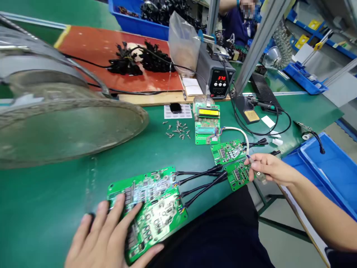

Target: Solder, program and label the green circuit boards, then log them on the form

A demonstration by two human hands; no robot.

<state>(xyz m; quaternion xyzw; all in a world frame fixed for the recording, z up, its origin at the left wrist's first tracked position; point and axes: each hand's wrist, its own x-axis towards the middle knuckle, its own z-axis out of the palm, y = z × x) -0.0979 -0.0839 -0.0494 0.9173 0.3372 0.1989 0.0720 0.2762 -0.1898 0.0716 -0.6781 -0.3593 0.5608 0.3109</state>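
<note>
Bright even overhead light, soft shadows, glare on the circuit board (pixel 150 201), wide-angle bending at edges, blurred corners

left hand (pixel 108 238): bare | right hand (pixel 269 168): bare | lap: dark clothing (navy or black)

Green workbench (pixel 55 193), blue bins (pixel 329 167), metal posts (pixel 259 41)

Open worktop (pixel 55 193) is left between the large lamp dish (pixel 64 123) and the big circuit board (pixel 150 208). Further back, passage is blocked by loose screws (pixel 178 130), the display board (pixel 206 124) and two small boards (pixel 232 162) joined by black cables (pixel 200 182).
</note>
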